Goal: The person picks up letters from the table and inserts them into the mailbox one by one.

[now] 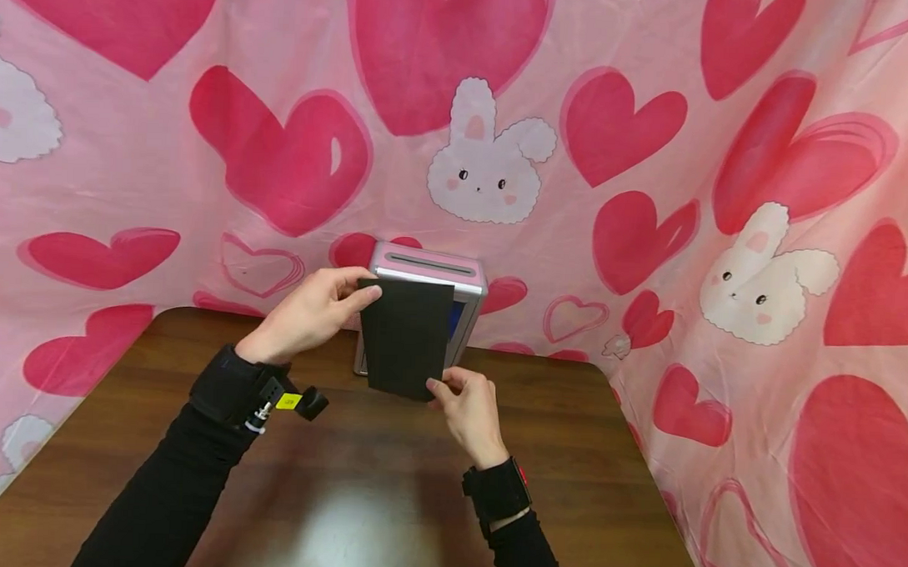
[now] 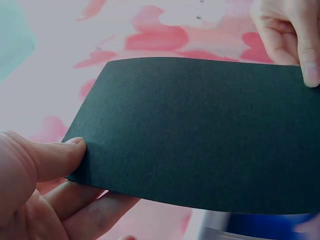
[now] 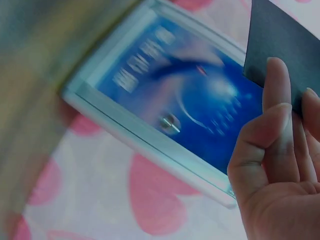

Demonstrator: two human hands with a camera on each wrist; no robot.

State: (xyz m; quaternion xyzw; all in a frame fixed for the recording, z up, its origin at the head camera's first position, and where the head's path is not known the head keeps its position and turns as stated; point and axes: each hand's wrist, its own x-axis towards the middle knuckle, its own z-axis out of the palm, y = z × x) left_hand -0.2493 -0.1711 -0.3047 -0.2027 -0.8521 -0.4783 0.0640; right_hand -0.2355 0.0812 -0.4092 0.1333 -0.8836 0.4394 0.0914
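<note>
A sheet of black card is held up in front of a slotted box, covering most of its front in the head view. My left hand pinches the card's upper left corner, thumb on the near face and fingers behind, as the left wrist view shows. At the lower right corner, my right hand pinches the card between thumb and fingers. The card bows slightly in the left wrist view. The box has a pink top with a long dark slot, silver edges and a blue printed front panel with a small round lock.
The box stands at the back of a brown wooden table, close to a pink cloth backdrop with hearts and rabbits. The cloth also hangs along the left and right sides. Black bands with small devices sit on both wrists.
</note>
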